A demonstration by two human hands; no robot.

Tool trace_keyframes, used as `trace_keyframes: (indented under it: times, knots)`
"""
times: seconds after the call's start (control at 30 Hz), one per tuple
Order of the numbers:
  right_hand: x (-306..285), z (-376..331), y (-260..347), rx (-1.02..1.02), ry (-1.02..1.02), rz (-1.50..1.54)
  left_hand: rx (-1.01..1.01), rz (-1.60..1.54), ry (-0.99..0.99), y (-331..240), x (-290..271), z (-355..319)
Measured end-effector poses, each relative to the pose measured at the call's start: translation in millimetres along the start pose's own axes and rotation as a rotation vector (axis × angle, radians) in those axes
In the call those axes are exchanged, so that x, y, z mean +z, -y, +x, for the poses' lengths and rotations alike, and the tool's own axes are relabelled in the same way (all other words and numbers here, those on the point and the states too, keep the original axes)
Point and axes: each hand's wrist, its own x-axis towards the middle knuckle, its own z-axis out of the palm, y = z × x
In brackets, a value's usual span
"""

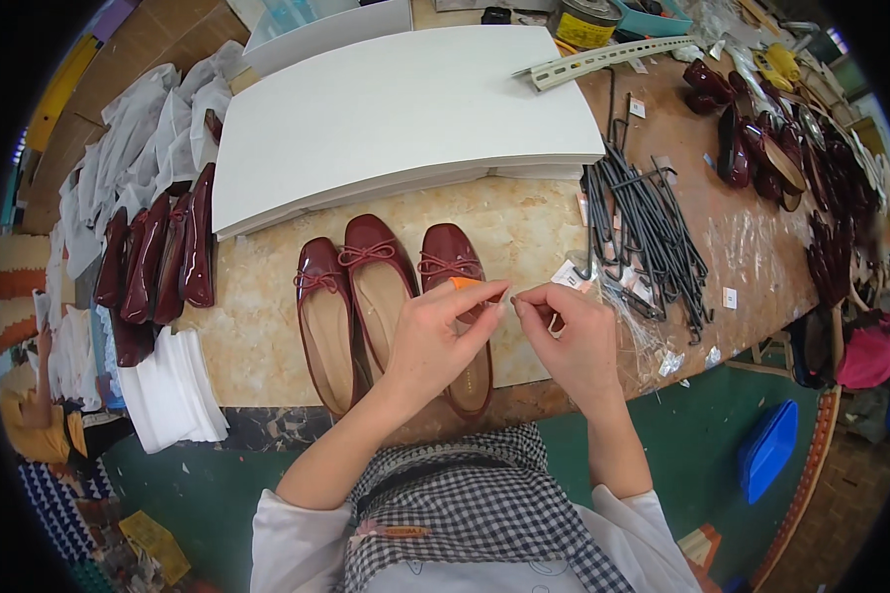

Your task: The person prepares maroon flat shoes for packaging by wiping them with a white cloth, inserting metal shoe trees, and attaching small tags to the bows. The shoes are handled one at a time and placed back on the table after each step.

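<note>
I wear this camera on my head, the left of two side by side, and it looks down and slightly forward over my checked apron [465,504] onto the bench [252,326]. My left hand [440,331] and right hand [571,341] sit close, near the middle of the view, my forearms entering from the near side. Its wide fisheye reaches the white sheets [396,109] on the far side and the green floor [653,460] below, bending straight edges toward a dark round rim.
</note>
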Motion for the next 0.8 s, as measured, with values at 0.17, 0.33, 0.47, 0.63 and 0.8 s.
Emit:
trace_keyframes:
  times: [0.17,0.33,0.47,0.63,0.8]
  knots:
    - [5,-5,7,0.057,0.04,0.201,-0.124,-0.27,0.019,5,-7,1]
    - [0,0,10,-0.067,0.053,0.031,-0.031,-0.162,0.058,2,-20,9]
    - [0,16,18,-0.132,-0.023,0.266,0.437,0.419,0.006,-15,-40,24]
    - [-9,25,20,-0.204,0.192,0.171,0.387,0.384,0.023,-23,-58,26]
    - [-5,26,25,-0.136,0.255,0.236,0.343,0.297,0.045,-17,-62,20]
